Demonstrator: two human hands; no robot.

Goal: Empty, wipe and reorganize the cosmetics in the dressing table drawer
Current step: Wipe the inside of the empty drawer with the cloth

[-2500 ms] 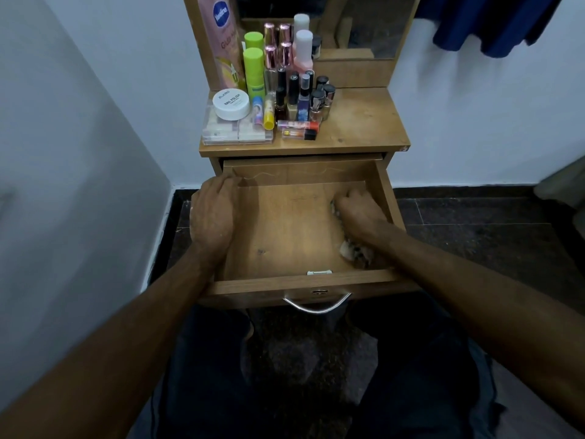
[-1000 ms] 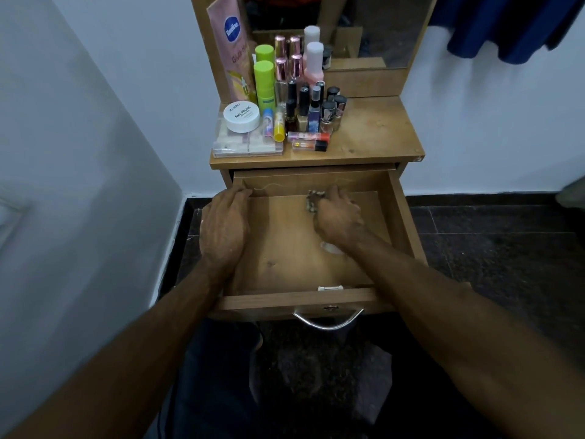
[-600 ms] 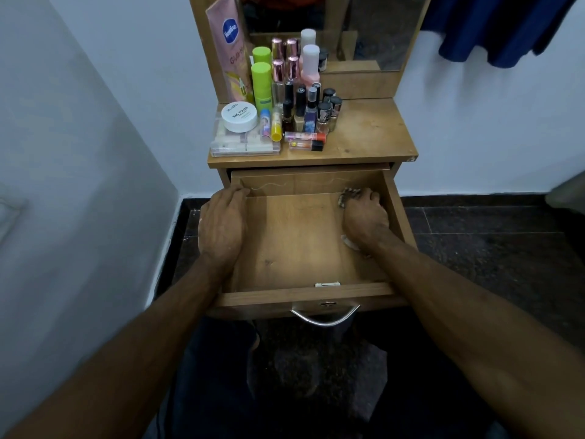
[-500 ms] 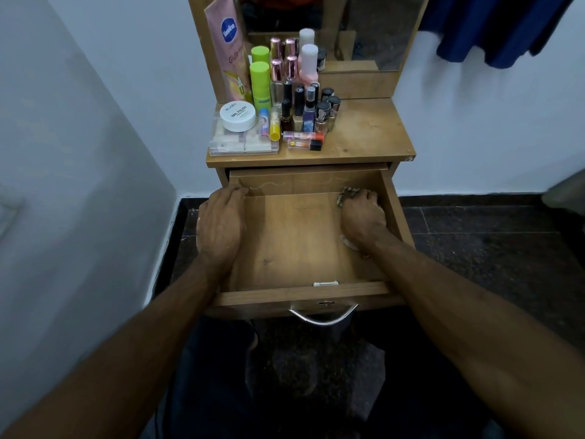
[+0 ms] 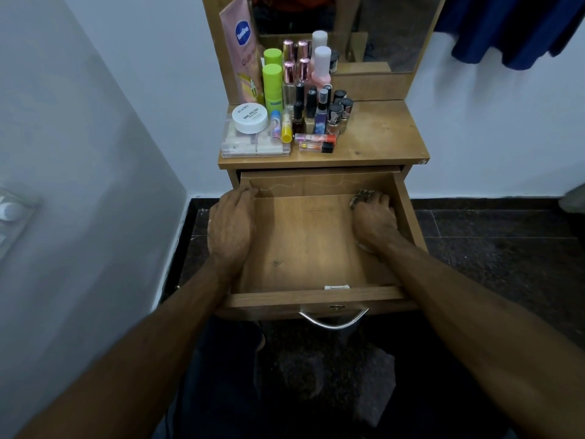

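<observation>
The wooden drawer [image 5: 313, 296] of the dressing table stands pulled out, with nothing loose on its floor. My right hand [image 5: 375, 221] presses a patterned cloth [image 5: 361, 195] into the drawer's far right corner; most of the cloth is hidden under the hand. My left hand [image 5: 231, 229] lies along the drawer's left wall, fingers over its rim. The cosmetics [image 5: 304, 103] stand grouped on the left half of the tabletop [image 5: 383, 134]: green bottles, nail polish bottles, a white jar on a clear case and two lip tubes lying flat.
A mirror [image 5: 380, 30] rises behind the tabletop, with a pink Vaseline tube [image 5: 242, 49] leaning at its left. A white wall stands close on the left. Dark stone floor [image 5: 493, 248] spreads right. Blue cloth [image 5: 512, 26] hangs at top right. A metal handle [image 5: 334, 321] sticks out of the drawer front.
My right hand has carried the cloth from the drawer's near right part across the back and into the far right corner. My left hand has stayed on the left wall.
</observation>
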